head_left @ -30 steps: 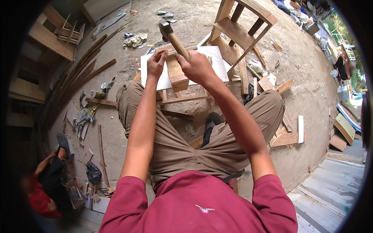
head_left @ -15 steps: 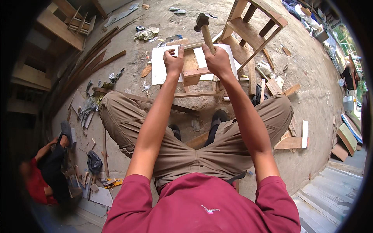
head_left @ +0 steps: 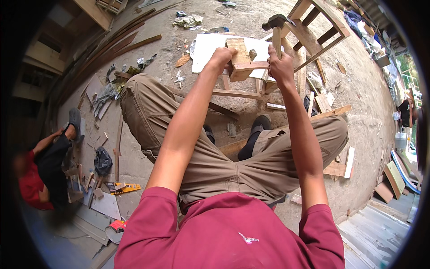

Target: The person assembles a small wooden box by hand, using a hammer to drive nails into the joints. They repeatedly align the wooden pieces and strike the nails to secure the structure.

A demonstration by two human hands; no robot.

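My right hand is closed around the wooden handle of a hammer, its dark head pointing up. The same hand is against the end of a thin wooden strip. That strip joins a short wooden board, forming a small wooden frame, part of which is hidden. At the board's left edge, my left hand grips the wooden frame. Beneath the frame lies a white panel, on a low wooden support in front of my feet.
A wooden chair-like frame stands at the far right. Wood offcuts and scraps litter the ground. Long dark strips lie far left. Another person sits at the left, near a black plastic bag and a yellow tool.
The small wooden frame has been turned and moved right, its board now tilted up. My left hand has taken hold of its left edge. The hammer has moved right with my right hand.
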